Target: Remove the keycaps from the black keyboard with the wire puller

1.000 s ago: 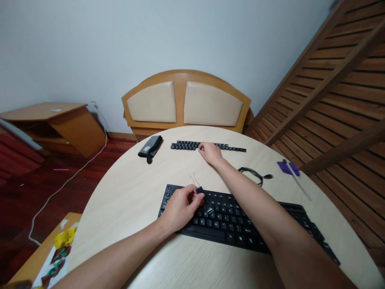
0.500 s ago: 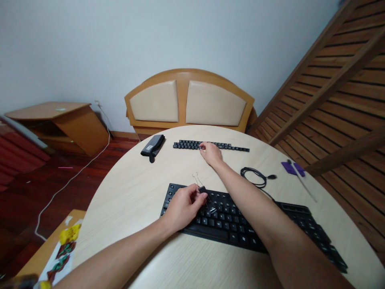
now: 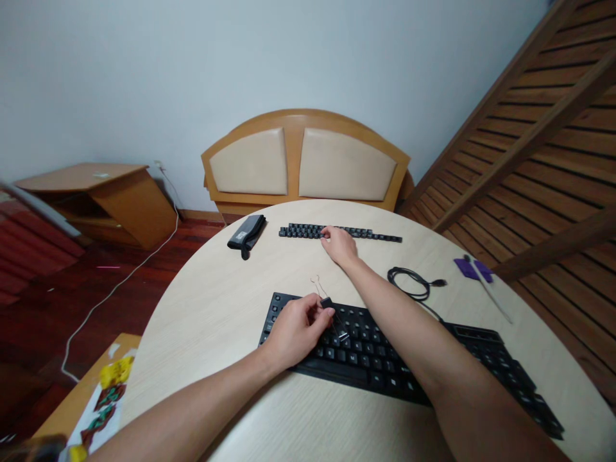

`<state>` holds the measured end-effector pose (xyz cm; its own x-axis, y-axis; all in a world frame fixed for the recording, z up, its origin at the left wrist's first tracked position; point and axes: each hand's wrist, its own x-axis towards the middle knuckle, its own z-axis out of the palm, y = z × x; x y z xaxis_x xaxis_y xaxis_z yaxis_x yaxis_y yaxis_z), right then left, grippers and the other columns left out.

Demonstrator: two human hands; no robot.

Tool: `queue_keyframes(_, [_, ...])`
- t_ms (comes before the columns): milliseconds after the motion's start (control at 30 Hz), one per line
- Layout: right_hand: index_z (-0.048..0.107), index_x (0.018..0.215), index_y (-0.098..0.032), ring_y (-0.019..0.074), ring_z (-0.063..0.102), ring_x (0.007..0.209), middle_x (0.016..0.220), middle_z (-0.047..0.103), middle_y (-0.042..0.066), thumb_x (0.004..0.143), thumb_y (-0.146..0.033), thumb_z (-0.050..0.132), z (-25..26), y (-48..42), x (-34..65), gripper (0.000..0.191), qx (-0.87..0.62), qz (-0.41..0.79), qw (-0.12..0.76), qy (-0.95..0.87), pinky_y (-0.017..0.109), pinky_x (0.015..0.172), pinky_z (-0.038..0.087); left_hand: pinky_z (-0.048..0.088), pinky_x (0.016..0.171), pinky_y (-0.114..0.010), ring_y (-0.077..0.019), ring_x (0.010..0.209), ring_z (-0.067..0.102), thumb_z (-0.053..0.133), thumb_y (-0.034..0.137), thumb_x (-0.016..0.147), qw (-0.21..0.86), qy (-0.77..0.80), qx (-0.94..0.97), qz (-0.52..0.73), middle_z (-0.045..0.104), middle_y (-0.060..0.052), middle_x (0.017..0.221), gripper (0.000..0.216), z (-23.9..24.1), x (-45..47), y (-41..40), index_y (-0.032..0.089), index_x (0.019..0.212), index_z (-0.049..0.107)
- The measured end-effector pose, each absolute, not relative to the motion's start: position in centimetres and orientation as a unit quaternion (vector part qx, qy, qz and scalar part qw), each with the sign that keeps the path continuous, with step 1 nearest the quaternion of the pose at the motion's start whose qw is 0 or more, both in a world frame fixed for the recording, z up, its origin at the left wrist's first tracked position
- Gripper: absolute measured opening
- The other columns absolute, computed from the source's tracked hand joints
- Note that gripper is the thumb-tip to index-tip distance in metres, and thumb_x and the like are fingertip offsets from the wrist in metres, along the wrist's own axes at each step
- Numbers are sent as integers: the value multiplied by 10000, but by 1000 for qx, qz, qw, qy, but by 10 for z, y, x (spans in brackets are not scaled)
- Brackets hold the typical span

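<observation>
A black keyboard lies on the round pale wooden table in front of me. My left hand rests on its left end, fingers pinched on a small black binder clip with wire handles. My right hand reaches across to a long row of loose black keycaps at the table's far side, its fingertips curled down onto the row. Whether it grips a keycap is hidden.
A folded dark grey pouch lies far left of the keycaps. The keyboard's coiled black cable sits to the right, with purple tools beyond. A wooden chair back stands behind the table; slatted wood leans at right.
Both hands stay almost where they were; the view has drifted slightly, shifting everything a little to the right in the picture.
</observation>
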<state>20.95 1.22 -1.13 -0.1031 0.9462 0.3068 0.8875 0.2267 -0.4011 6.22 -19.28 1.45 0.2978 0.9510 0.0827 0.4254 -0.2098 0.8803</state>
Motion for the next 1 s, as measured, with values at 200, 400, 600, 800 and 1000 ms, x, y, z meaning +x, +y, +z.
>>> queue_keyframes(200, [620, 1149, -233, 218, 629, 1032, 1106, 706, 54, 900, -258, 574, -5, 9, 210, 255, -619, 64, 239, -745, 309, 849, 465, 422, 615, -269, -163, 653, 596, 505, 376, 947, 396, 491, 702, 332, 662, -17, 714, 274, 13, 62, -192, 178, 776, 588])
queue_keyframes(400, [585, 1184, -183, 236, 625, 1031, 1121, 682, 89, 780, -234, 696, 16, -8, 229, 422, -597, 84, 188, -775, 319, 864, 462, 429, 634, -278, -165, 660, 600, 504, 372, 950, 398, 480, 704, 340, 669, -19, 721, 272, 12, 61, -192, 175, 784, 591])
queue_keyframes(600, [655, 1050, -213, 235, 638, 976, 1107, 673, 79, 812, -339, 670, 38, -83, 255, 270, -542, 121, 142, -820, 323, 845, 476, 435, 645, -278, -165, 671, 603, 504, 379, 952, 396, 474, 708, 344, 668, -20, 731, 279, 10, 61, -193, 172, 785, 586])
queue_keyframes(800, [618, 1133, -216, 249, 591, 1112, 1185, 624, 91, 877, -422, 612, 52, -168, 283, 328, -457, 216, 111, -856, 371, 957, 453, 440, 644, -274, -168, 676, 610, 512, 422, 947, 399, 473, 702, 352, 668, -16, 725, 304, 8, 60, -191, 174, 792, 592])
queue_keyframes(1000, [440, 1408, -211, 277, 459, 1300, 1405, 507, 102, 866, -544, 596, 43, -198, 305, 655, -416, 255, 91, -868, 430, 1104, 356, 449, 646, -280, -174, 675, 616, 516, 451, 941, 405, 471, 699, 354, 676, -25, 730, 320, 5, 60, -189, 173, 804, 596])
